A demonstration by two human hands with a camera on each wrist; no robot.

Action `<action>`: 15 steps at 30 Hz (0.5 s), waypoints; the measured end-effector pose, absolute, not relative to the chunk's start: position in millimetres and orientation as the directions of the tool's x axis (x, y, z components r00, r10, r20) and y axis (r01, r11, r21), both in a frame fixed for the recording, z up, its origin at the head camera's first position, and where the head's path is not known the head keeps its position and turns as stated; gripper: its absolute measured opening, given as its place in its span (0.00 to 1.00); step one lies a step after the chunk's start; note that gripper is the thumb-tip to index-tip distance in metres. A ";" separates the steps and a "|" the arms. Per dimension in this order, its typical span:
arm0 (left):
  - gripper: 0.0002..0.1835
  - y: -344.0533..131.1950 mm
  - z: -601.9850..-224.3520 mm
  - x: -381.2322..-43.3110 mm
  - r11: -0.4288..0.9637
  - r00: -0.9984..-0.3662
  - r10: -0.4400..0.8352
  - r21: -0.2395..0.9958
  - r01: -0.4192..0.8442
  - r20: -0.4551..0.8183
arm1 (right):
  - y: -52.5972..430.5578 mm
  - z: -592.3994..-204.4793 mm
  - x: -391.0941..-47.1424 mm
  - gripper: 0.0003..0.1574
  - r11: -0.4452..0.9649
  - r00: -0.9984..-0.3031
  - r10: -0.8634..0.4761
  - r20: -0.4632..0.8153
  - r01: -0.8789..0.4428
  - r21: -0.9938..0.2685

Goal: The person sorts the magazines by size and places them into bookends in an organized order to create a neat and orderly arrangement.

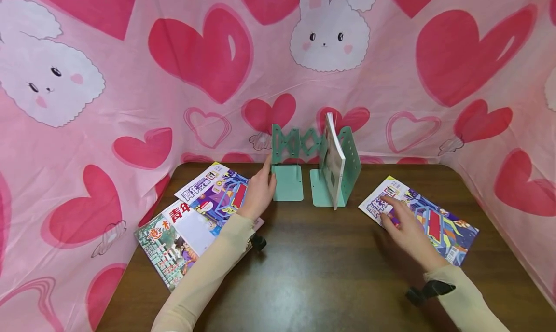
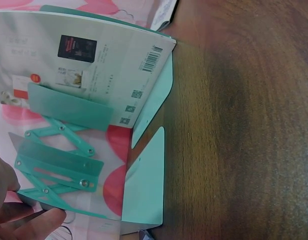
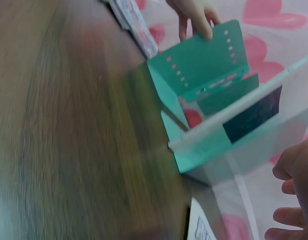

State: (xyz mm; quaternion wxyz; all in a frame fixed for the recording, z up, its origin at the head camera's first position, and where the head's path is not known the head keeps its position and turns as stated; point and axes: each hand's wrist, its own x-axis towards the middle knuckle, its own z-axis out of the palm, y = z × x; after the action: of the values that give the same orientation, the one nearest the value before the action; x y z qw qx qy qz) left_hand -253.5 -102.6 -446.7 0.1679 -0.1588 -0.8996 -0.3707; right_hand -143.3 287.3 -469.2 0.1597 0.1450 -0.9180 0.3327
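A green metal expandable bookend point(image 1: 288, 182) stands on the table near the back wall. My left hand point(image 1: 260, 189) grips its left end plate, with the thumb on one face and fingers on the other in the left wrist view. One magazine point(image 2: 129, 65) stands upright against the bookend's right end plate point(image 1: 351, 165), its back cover facing left. My right hand point(image 1: 406, 230) hovers around the left part of a purple magazine point(image 1: 451, 226) lying on the right. Its fingers point(image 3: 291, 217) are spread and loosely bent, with nothing between them in the right wrist view.
Several overlapping magazines point(image 1: 167, 247) lie on the left of the brown wooden table point(image 1: 304, 274), partly under my left forearm. A pink cloth point(image 1: 373, 90) with hearts and rabbits hangs behind and along both sides. Each wrist wears a black strapped camera point(image 1: 258, 242).
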 end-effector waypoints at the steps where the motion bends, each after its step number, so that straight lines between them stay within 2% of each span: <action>1: 0.31 -102.6 -446.6 -253.4 0.676 -0.894 0.161 0.613 0.409 0.418 | 290.7 -469.2 -143.1 0.33 0.741 -0.909 -0.160 0.385 -0.368 -0.562; 6: 0.32 -102.7 -447.5 -253.5 0.683 -0.897 0.160 0.610 0.402 0.413 | 307.6 -468.4 -141.2 0.33 0.760 -0.940 -0.155 0.305 -0.311 -0.571; 15: 0.32 -102.7 -450.4 -255.6 0.689 -0.890 0.164 0.596 0.411 0.424 | 331.9 -477.4 -139.6 0.37 0.824 -0.964 -0.186 0.188 -0.257 -0.505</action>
State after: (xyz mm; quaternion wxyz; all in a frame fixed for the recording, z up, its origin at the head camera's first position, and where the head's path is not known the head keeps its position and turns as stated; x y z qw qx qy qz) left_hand -255.6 -102.7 -450.4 0.1714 -0.1594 -0.9030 -0.3603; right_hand -139.6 331.9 -477.4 0.0656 0.1162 -0.9527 0.2732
